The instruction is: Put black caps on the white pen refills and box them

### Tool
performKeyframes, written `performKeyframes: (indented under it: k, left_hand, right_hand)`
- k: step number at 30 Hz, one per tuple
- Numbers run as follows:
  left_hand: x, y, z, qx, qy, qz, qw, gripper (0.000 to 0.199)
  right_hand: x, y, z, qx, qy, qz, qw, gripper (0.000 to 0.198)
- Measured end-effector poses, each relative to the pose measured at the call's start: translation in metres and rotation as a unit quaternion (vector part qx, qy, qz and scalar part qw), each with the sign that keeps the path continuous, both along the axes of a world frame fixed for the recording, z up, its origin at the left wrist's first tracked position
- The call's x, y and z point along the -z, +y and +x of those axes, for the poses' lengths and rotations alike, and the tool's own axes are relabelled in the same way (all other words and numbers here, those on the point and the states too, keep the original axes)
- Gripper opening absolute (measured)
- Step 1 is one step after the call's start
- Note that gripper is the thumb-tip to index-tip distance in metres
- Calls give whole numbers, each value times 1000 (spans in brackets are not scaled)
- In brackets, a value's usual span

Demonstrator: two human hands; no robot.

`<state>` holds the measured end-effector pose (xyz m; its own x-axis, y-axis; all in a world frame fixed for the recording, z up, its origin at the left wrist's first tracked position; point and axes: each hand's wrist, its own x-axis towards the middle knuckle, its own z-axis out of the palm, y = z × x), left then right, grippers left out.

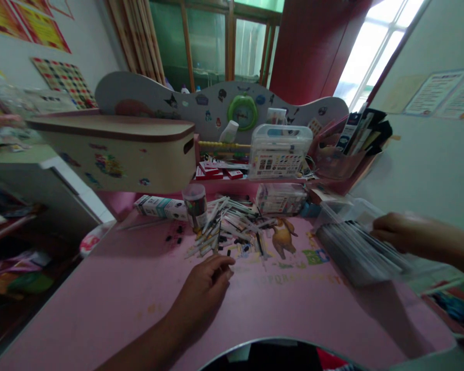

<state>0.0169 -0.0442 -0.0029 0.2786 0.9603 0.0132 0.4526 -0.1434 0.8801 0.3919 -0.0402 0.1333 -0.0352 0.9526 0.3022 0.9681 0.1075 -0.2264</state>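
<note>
My left hand [209, 281] rests on the pink desk [278, 314], its fingers loosely bent with a gap by the thumb and nothing visible in them. Just beyond its fingertips lies a loose heap of white pen pieces [232, 221], with small black caps [237, 241] scattered along its near side. Over on the right, my right hand [390, 232] is closed at the right side of a clear plastic box [365, 273]. Many slim pens or sticks [355, 234] lie side by side in this box. The box's front is smeared by motion, and my right fingertips are hidden.
Behind the heap stand a clear round tub [195, 206], a long printed carton [162, 207] and a clear case [280, 198]. A cream storage bin [139, 159], a marker case [280, 152] and a pen holder [342, 159] line the raised shelf.
</note>
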Motion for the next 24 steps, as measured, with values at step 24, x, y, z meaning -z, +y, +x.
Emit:
performKeyframes:
  k: [24]
  left_hand:
    - [-3, 10, -5, -2, -23, -16, 1000, 20]
  right_hand:
    - [122, 44, -193, -96, -34, -59, 993, 24]
